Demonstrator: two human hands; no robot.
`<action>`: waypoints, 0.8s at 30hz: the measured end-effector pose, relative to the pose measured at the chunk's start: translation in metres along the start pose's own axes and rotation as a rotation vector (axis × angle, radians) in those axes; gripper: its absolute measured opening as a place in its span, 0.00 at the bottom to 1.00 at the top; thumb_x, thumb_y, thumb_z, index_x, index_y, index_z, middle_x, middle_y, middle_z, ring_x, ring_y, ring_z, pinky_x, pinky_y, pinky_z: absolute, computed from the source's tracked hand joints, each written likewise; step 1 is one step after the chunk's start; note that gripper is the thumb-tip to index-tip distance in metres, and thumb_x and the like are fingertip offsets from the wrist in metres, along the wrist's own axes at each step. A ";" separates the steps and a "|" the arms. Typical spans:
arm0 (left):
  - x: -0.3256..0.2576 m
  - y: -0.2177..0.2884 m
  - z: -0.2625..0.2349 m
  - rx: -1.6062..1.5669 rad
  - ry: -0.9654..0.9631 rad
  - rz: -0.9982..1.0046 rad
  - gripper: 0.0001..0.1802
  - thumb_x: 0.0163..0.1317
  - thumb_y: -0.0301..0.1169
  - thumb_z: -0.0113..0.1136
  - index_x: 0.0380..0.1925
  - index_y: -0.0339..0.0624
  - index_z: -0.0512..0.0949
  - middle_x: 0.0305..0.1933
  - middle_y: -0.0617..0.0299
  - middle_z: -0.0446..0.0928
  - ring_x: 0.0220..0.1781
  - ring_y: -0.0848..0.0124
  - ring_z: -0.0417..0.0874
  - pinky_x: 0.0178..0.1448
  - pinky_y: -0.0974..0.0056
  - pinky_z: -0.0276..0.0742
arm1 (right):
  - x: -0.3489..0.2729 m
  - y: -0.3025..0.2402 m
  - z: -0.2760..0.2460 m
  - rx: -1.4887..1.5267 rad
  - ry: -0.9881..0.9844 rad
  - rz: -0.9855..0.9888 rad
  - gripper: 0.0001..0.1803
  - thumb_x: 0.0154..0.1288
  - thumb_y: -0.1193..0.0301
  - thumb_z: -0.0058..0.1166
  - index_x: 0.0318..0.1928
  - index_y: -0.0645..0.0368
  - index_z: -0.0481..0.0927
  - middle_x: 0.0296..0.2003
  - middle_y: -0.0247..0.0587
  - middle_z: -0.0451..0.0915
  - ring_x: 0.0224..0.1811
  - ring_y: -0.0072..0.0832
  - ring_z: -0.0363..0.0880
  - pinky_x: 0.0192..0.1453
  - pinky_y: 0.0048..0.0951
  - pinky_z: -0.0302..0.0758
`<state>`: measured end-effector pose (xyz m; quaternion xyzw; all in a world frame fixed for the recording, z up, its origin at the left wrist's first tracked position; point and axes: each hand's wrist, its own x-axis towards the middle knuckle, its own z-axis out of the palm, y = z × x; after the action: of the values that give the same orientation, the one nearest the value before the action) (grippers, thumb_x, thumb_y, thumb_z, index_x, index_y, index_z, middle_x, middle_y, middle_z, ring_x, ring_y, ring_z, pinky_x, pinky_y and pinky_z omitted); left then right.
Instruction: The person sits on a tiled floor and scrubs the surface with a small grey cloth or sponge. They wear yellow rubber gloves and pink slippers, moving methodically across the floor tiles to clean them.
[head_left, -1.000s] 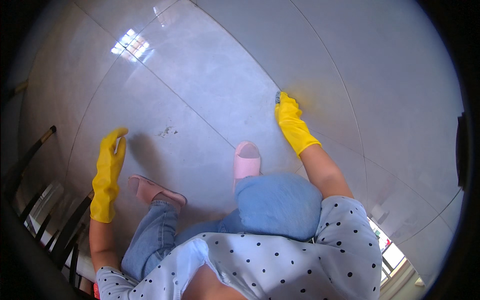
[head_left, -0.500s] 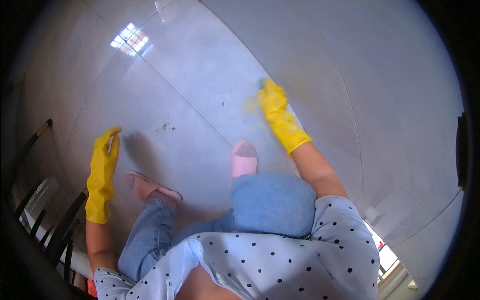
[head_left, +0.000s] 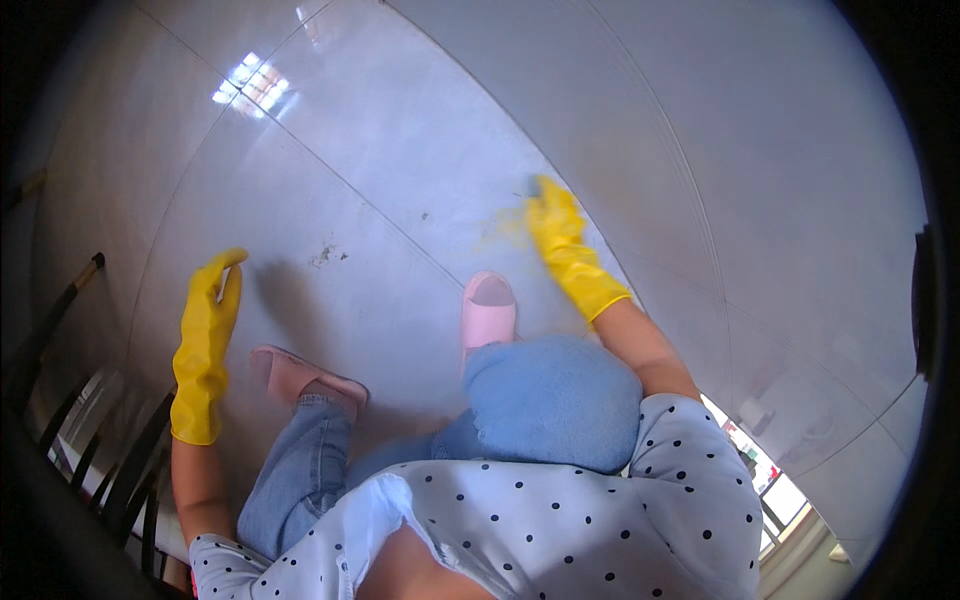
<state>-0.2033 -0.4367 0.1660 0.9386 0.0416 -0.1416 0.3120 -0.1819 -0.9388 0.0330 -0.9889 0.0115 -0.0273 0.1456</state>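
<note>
My right hand [head_left: 563,238], in a yellow rubber glove, is low at the floor [head_left: 390,130], close to where it meets the tiled wall [head_left: 800,200]. Its fingers are curled round a small dark grey thing [head_left: 534,187], mostly hidden and too blurred to name. Yellowish smears show on the floor beside that glove. My left hand [head_left: 207,330], gloved in the same yellow, hangs off to the left above the floor. Its fingers are stretched and bent forward, the thumb apart, and it holds nothing.
Dark crumbs [head_left: 327,254] lie on the floor between my hands. My feet are in pink slippers [head_left: 489,310]. Black bars of a rack or chair [head_left: 75,290] stand at the left edge. A bright opening [head_left: 785,500] shows at the lower right.
My right hand has moved slightly toward me and to the right along the foot of the wall. The left hand has barely moved. The view has shifted a little.
</note>
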 end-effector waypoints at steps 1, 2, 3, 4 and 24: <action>-0.003 -0.005 -0.005 0.012 0.033 0.003 0.13 0.70 0.28 0.58 0.53 0.49 0.80 0.57 0.58 0.79 0.59 0.60 0.78 0.63 0.63 0.74 | 0.013 0.004 -0.019 -0.018 -0.241 0.267 0.22 0.69 0.63 0.50 0.61 0.55 0.75 0.54 0.54 0.80 0.57 0.52 0.77 0.61 0.50 0.73; -0.005 -0.012 -0.005 0.022 0.031 -0.001 0.13 0.70 0.28 0.58 0.53 0.49 0.80 0.57 0.58 0.79 0.59 0.60 0.78 0.63 0.62 0.74 | 0.026 0.000 -0.041 -0.055 -0.476 0.537 0.24 0.69 0.61 0.53 0.62 0.57 0.74 0.57 0.54 0.78 0.60 0.52 0.75 0.63 0.49 0.72; -0.004 -0.021 0.000 0.019 0.017 0.012 0.13 0.70 0.28 0.58 0.53 0.49 0.80 0.57 0.58 0.79 0.59 0.61 0.78 0.63 0.62 0.74 | 0.015 0.014 -0.027 -0.077 -0.398 0.503 0.23 0.69 0.62 0.52 0.61 0.59 0.75 0.55 0.55 0.79 0.57 0.52 0.77 0.61 0.50 0.73; -0.001 -0.025 0.008 0.009 -0.002 0.032 0.13 0.70 0.28 0.59 0.53 0.49 0.80 0.57 0.58 0.78 0.59 0.61 0.78 0.63 0.62 0.74 | -0.005 0.037 0.002 -0.107 -0.318 0.476 0.22 0.70 0.62 0.51 0.59 0.61 0.75 0.53 0.55 0.80 0.55 0.53 0.78 0.58 0.50 0.74; 0.013 -0.004 0.003 0.125 -0.086 0.073 0.13 0.72 0.29 0.56 0.55 0.47 0.79 0.58 0.58 0.79 0.60 0.61 0.79 0.64 0.63 0.73 | -0.102 0.139 -0.036 -0.102 -0.258 0.583 0.23 0.65 0.68 0.56 0.60 0.59 0.76 0.55 0.55 0.79 0.58 0.56 0.74 0.65 0.47 0.71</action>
<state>-0.1925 -0.4354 0.1579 0.9501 -0.0149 -0.1728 0.2593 -0.2873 -1.0790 0.0222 -0.9453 0.2769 0.1419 0.0980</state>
